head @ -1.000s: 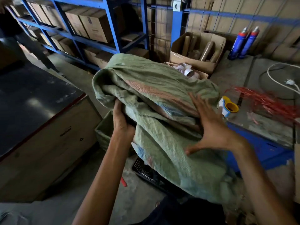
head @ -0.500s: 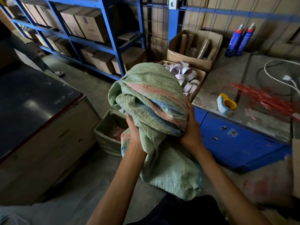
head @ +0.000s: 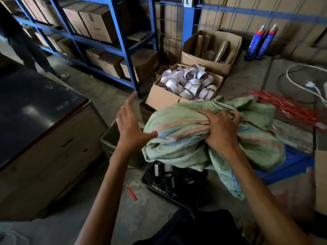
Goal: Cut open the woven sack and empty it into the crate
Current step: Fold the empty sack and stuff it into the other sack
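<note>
- Sack: the crumpled green woven sack with faded pink and blue stripes (head: 182, 137) lies bunched in a heap, its long axis running roughly left to right across the view, the stripes following that line; a loose tail of cloth hangs down toward the lower right.
- It sits above the black perforated plastic crate (head: 159, 184) on the floor and partly hides it; the crate's near-left corner and a few pale cylinders inside are visible.
- The right hand (head: 221, 131) is clenched into the top of the sack, fingers buried in a gathered fold.
- The left hand (head: 129, 124) is spread with fingers apart, holding nothing; only its thumb reaches the sack's left edge, and whether it touches cannot be told.
- A small red stick-shaped object (head: 131, 193) lies on the concrete floor just left of the crate.
- Beyond the sack stands an open cardboard box full of white paper rings (head: 185, 84).
- To the right, a tangle of red strands (head: 283, 106) rests on the grey worktop.
- Two blue spray cans with red caps (head: 260, 43) stand upright at the back.
</note>
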`<action>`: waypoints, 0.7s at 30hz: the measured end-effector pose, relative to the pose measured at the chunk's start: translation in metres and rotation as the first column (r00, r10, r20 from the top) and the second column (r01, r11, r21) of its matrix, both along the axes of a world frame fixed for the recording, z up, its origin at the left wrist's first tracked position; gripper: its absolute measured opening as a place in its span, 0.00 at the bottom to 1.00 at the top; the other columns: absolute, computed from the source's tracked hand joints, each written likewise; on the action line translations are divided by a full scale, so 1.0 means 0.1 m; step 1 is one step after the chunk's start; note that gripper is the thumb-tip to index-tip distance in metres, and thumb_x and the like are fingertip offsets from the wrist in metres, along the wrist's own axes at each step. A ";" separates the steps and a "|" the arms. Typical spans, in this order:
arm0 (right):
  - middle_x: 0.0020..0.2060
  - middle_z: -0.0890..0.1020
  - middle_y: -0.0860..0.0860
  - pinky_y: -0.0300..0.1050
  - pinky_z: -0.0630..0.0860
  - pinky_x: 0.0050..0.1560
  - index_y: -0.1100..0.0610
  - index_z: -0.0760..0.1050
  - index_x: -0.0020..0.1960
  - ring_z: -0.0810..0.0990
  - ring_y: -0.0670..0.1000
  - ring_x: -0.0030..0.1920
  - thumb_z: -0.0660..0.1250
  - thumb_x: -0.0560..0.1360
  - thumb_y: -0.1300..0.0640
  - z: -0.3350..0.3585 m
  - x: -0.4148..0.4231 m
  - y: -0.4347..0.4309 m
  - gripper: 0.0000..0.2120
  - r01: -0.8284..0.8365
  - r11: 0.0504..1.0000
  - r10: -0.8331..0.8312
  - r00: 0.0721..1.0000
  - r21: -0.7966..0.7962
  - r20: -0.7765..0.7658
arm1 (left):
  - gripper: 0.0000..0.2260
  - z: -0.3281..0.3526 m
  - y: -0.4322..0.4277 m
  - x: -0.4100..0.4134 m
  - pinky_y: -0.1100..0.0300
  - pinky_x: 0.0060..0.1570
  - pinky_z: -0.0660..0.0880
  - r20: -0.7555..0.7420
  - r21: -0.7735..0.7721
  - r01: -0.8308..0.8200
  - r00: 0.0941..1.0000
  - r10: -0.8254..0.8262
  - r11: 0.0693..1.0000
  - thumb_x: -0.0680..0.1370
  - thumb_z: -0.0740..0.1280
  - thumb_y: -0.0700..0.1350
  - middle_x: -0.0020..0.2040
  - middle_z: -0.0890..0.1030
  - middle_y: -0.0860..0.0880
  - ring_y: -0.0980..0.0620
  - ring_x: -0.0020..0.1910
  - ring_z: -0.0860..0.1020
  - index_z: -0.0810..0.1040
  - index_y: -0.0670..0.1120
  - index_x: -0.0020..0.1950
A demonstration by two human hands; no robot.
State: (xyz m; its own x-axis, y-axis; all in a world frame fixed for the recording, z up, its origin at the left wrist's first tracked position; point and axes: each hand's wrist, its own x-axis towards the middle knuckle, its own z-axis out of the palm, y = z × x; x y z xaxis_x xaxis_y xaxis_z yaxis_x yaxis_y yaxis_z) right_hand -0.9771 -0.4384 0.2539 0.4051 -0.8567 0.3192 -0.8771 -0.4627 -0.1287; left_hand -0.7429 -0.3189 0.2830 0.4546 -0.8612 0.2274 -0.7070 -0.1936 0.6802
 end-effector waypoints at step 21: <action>0.72 0.66 0.52 0.51 0.63 0.74 0.44 0.71 0.72 0.63 0.51 0.75 0.75 0.67 0.39 0.44 1.16 0.69 0.35 -0.598 0.779 0.459 0.748 0.188 0.479 | 0.20 -0.69 0.75 0.69 0.70 0.46 0.78 -0.658 -0.138 -0.255 0.746 0.103 0.957 0.61 0.80 0.50 0.47 0.86 0.59 0.67 0.47 0.83 0.82 0.57 0.52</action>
State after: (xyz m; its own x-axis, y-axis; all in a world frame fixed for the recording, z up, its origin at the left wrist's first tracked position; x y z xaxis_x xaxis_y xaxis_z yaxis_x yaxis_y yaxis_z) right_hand -0.8615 -0.3690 0.2977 0.7240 -0.6179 0.3065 -0.3428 -0.7079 -0.6175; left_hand -0.6738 -0.2443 0.2144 0.6985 -0.7156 -0.0117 -0.0591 -0.0740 0.9955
